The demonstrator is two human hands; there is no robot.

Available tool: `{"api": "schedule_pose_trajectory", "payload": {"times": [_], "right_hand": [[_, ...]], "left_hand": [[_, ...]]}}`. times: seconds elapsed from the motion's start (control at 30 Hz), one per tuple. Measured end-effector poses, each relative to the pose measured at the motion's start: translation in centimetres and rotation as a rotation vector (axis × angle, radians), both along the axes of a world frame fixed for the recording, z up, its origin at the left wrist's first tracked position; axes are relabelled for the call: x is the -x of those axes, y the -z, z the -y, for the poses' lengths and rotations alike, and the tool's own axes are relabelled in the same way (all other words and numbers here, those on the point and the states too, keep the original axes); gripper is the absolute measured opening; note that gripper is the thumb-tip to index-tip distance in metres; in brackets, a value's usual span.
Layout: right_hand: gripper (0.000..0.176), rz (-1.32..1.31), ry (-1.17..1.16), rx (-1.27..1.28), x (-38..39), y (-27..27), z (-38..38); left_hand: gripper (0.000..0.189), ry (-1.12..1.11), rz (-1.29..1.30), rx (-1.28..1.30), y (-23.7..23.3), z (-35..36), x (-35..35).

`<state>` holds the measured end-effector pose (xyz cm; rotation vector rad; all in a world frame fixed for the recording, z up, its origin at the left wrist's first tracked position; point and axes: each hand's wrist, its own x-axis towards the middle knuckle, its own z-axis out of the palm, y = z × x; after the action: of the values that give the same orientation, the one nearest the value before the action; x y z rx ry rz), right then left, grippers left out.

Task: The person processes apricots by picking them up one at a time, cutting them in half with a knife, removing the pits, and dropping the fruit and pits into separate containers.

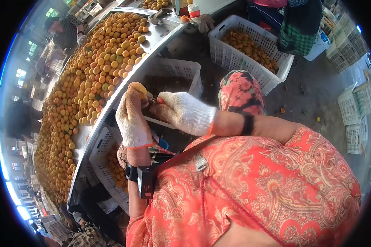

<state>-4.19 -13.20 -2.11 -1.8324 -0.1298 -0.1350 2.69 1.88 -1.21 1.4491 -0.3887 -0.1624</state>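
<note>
My left hand point(132, 117), in a stained white knit glove, holds an orange apricot point(138, 88) at its fingertips, near the metal table edge. Close to its right, my right hand point(181, 111), gloved too, is closed around a small tool with a red end point(160, 100). The tool's thin metal part reaches to the fruit; its tip is hard to make out. Below both hands is a white crate point(179, 68) with dark contents.
Many apricots point(107, 53) cover the metal table point(160, 35) at left. A crate of orange pieces point(230, 57) stands upper right, another crate point(103, 160) below the table. Co-workers point(64, 35) are across the table; another person point(298, 33) is upper right.
</note>
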Motion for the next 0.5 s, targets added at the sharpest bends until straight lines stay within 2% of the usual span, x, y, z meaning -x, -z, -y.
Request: {"api": "schedule_pose_trajectory", "payload": {"times": [0.13, 0.2, 0.23, 0.3, 0.33, 0.43, 0.5], "right_hand": [[0.034, 0.034, -0.006, 0.022, -0.1, 0.4, -0.1], [0.033, 0.015, -0.028, 0.036, -0.2, 0.3, 0.1], [0.033, -0.005, -0.012, 0.063, -0.4, 0.5, 0.1], [0.034, -0.029, 0.002, 0.090, -0.6, 0.8, 0.0], [0.035, -0.040, 0.012, 0.117, -0.7, 1.0, 0.0], [0.037, -0.029, 0.022, 0.136, -0.8, 0.9, -0.2], [0.038, -0.014, 0.023, 0.129, -0.6, 1.2, -0.2]], "left_hand": [[0.031, -0.088, 0.034, 0.037, 0.4, 0.8, 0.1], [0.033, -0.056, -0.087, 0.194, 0.7, 1.1, 0.3], [0.033, -0.056, -0.091, 0.195, 0.6, 1.5, 0.8], [0.034, -0.093, -0.336, 0.356, -0.2, 2.5, 1.7], [0.036, -0.192, -0.374, 0.379, 0.5, 2.9, 1.1], [0.039, -0.265, -0.489, 0.398, 0.5, 3.1, 0.7], [0.040, -0.227, -0.432, 0.308, 0.9, 2.6, 0.4]]}}
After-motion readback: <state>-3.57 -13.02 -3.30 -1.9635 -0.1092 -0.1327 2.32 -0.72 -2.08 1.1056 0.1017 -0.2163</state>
